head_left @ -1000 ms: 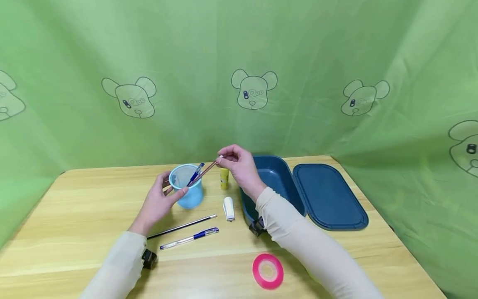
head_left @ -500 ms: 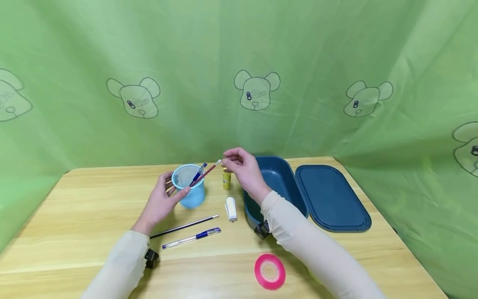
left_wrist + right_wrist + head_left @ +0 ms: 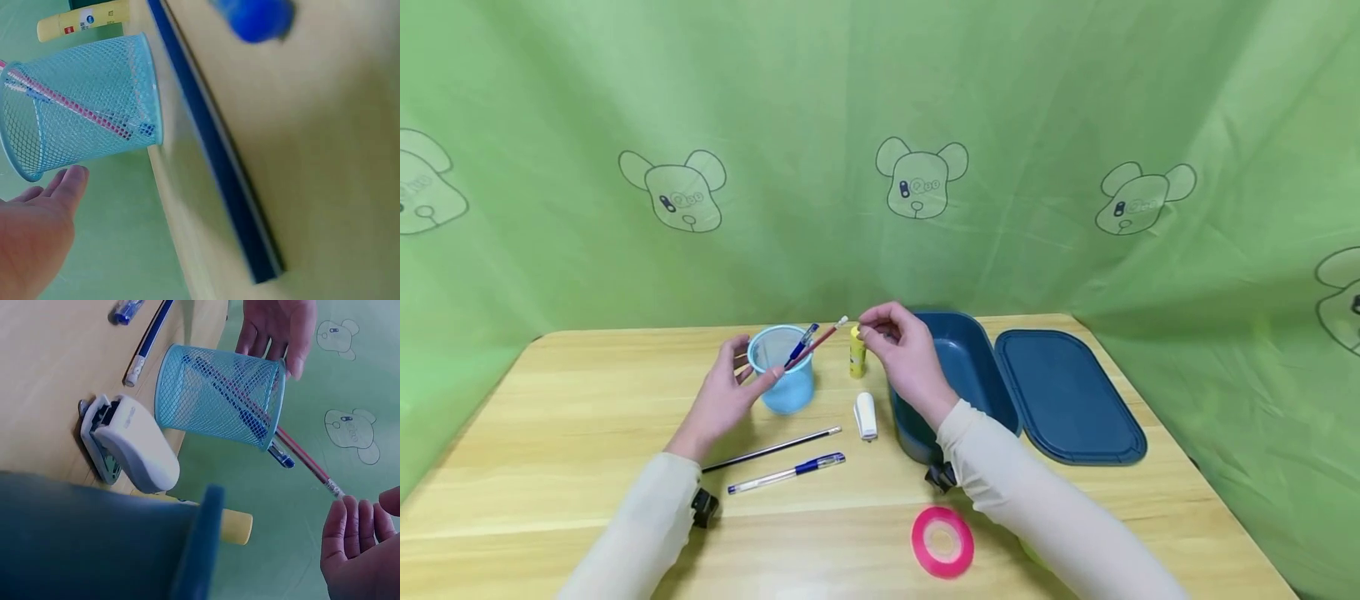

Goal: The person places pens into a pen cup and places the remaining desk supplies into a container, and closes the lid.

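A light blue mesh pen cup [image 3: 789,393] stands upright at the back of the table. My left hand [image 3: 724,403] is at its left side, thumb by the front rim and fingers extended, lightly curved. Inside the cup lean a blue-capped pen [image 3: 803,343] and a red pencil [image 3: 822,342], whose white eraser end sticks out to the right. My right hand [image 3: 910,354] hovers just right of that eraser end, fingers loosely bent and holding nothing. In the right wrist view its fingertips [image 3: 351,509] appear right by the eraser.
A yellow glue stick [image 3: 857,358] and white stapler [image 3: 866,416] stand between cup and dark blue box [image 3: 917,435]. The box's lid [image 3: 1071,396] lies to its right. Nearer lie a dark pencil [image 3: 775,448], a blue pen [image 3: 786,474] and pink tape roll [image 3: 922,543].
My right hand has let go of the red pencil and drawn slightly right, leaving it leaning in the cup. The left hand stays beside the cup. The head view has shifted slightly.
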Demonstrator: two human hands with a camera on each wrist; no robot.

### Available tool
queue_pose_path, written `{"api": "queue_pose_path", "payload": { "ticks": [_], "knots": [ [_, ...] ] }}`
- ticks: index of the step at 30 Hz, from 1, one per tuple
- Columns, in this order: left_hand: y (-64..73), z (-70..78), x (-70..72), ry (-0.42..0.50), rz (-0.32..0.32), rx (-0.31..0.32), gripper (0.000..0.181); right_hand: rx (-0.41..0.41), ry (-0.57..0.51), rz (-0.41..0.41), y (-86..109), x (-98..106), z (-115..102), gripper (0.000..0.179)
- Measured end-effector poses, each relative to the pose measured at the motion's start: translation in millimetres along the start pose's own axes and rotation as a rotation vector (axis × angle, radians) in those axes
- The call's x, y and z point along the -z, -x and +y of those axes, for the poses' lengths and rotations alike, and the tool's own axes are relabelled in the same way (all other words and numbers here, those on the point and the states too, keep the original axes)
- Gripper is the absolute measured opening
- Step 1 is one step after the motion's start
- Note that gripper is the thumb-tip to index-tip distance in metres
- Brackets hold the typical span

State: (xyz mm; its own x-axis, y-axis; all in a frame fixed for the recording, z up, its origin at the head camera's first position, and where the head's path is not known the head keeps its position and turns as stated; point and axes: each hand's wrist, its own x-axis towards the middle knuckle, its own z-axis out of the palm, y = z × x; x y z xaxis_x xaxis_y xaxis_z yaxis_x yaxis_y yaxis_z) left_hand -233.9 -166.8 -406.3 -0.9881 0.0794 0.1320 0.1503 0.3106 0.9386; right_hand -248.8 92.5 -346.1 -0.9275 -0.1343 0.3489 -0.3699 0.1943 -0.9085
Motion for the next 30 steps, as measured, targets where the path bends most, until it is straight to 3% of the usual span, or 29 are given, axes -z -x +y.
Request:
{"api": "queue_pose_path", "payload": {
  "ticks": [9,12,15,20,23,26,30],
  "knots": [
    [-6.8,3.0,-0.6,0.0,0.005,-0.019,0.079,-0.032,0.03,-0.057,7.2,1.2,-1.2,0.012],
    [-8.2,3.3,-1.0,0.006,0.006,-0.02,0.08,-0.027,0.081,-0.112,10.7,1.2,-0.1,0.011],
    [-8.5,3.7,-0.9,0.009,0.008,-0.019,0.08,-0.015,0.176,-0.242,15.7,-0.7,2.6,0.011],
    [-1.4,0.8,2.8,-0.005,0.007,-0.01,0.081,-0.003,0.386,-0.567,31.5,-12.1,6.1,0.012],
    [0.9,-1.0,3.9,-0.004,0.007,0.0,0.081,0.031,0.535,-0.722,40.8,-20.3,8.1,0.014],
    [-1.0,-1.0,2.6,0.011,0.013,-0.003,0.08,0.084,0.676,-0.822,47.4,-25.9,10.1,0.02],
    [-4.7,0.1,0.1,0.022,0.011,-0.015,0.08,0.123,0.812,-0.897,52.9,-28.6,12.9,0.027]
  ]
}}
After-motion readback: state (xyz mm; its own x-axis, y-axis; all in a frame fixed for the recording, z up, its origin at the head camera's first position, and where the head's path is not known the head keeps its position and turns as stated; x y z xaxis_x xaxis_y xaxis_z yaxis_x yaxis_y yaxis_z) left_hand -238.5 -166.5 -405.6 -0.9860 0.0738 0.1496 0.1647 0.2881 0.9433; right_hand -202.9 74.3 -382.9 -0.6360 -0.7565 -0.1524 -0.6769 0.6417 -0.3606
